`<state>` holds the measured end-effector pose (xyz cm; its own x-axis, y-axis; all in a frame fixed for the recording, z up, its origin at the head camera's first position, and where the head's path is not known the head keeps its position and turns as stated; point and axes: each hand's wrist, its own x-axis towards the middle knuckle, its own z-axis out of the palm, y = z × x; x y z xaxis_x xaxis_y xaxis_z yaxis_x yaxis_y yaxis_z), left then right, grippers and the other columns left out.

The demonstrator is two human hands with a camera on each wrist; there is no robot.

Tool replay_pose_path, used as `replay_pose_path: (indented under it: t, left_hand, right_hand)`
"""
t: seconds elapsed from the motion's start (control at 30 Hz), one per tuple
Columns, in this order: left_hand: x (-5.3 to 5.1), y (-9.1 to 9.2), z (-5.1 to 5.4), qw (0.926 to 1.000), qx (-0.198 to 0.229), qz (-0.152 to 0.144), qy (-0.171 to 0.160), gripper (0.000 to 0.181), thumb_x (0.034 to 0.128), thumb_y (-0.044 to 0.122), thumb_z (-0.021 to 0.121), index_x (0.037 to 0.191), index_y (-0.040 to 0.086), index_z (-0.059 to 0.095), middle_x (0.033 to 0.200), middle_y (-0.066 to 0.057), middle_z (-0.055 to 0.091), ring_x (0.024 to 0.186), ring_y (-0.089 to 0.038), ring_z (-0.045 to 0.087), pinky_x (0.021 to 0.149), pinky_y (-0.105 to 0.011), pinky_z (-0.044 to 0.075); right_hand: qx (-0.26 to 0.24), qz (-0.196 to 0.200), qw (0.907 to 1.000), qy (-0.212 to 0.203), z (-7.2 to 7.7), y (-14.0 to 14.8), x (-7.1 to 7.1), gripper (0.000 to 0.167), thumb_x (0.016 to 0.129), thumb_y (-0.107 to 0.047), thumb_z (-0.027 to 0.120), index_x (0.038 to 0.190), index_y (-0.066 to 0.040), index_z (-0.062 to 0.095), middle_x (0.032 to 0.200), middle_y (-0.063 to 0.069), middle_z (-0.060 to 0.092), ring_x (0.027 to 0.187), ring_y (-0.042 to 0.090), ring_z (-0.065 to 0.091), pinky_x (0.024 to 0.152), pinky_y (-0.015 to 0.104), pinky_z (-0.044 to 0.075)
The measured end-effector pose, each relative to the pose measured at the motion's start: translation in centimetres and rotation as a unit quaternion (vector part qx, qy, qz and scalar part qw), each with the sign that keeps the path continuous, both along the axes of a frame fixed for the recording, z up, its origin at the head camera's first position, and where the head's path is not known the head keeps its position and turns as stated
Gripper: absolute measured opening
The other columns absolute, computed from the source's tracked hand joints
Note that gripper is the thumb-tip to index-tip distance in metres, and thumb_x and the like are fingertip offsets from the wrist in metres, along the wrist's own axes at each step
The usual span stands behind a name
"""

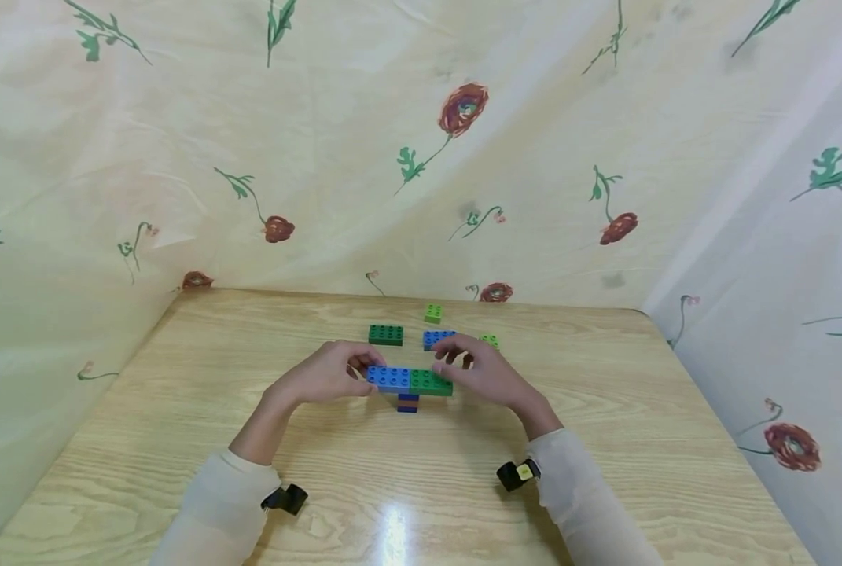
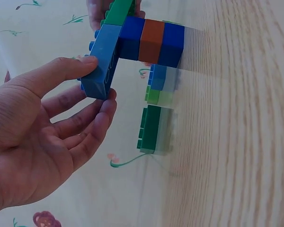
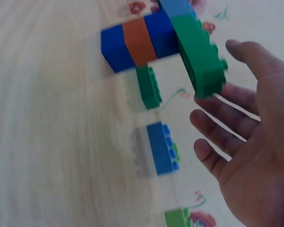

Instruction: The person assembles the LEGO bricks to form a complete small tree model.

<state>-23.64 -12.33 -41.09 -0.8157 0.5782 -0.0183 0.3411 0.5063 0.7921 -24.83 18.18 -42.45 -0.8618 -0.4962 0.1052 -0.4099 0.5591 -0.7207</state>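
Note:
A T-shaped build of toy building blocks stands on the table. Its top is a light blue brick (image 1: 388, 380) end to end with a green brick (image 1: 432, 383). Beneath their joint is a short column, with an orange-brown block (image 2: 152, 41) between two dark blue ones. My left hand (image 1: 332, 373) pinches the outer end of the light blue brick, thumb on one side and fingers on the other. At the green brick's outer end is my right hand (image 3: 260, 113), fingers loosely bent and thumb apart from the brick; whether a fingertip touches it I cannot tell.
Behind the build lie a dark green brick (image 1: 386, 336), a blue brick (image 1: 435, 340) and two small lime green bricks, one farther back (image 1: 432, 314) and another partly behind the right hand (image 1: 490, 340). A flowered cloth (image 1: 350, 173) hangs along the wooden table's (image 1: 307, 464) back and sides.

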Motion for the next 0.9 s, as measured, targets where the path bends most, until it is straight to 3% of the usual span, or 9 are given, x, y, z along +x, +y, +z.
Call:
replay_pose_path:
  t: [0.17,0.47,0.9]
  left_hand:
    - [0.1,-0.2,0.3,1.0000,-0.003,0.000,-0.001,0.029,0.0903,0.014,0.076,0.119,0.010,0.071,0.105,-0.003,0.071,0.097,-0.015,0.066,0.088,-0.032,0.058]
    - [0.0,-0.3,0.1,1.0000,-0.001,-0.001,-0.003,0.030,0.0904,0.014,0.077,0.119,0.010,0.070,0.105,-0.003,0.071,0.097,-0.015,0.066,0.087,-0.031,0.058]
    - [-0.1,-0.3,-0.1,1.0000,0.002,-0.004,0.001,0.030,0.0906,0.013,0.077,0.119,0.010,0.070,0.106,-0.003,0.071,0.097,-0.014,0.066,0.087,-0.030,0.058]
  right_hand:
    - [-0.013,-0.038,0.9992,-0.005,-0.6,0.8,-1.6,0.037,0.101,-0.026,0.068,0.133,-0.007,0.065,0.124,0.010,0.071,0.110,0.023,0.064,0.091,0.037,0.052]
    - [-0.027,-0.105,0.9940,-0.017,-1.8,1.0,-3.7,0.047,0.099,-0.013,0.067,0.142,0.001,0.055,0.133,0.020,0.064,0.124,0.036,0.062,0.103,0.052,0.053]
    - [-0.014,-0.141,0.9881,-0.060,-2.7,1.1,-5.3,0.048,0.099,-0.011,0.067,0.143,0.001,0.054,0.138,0.022,0.061,0.128,0.038,0.060,0.107,0.051,0.051]
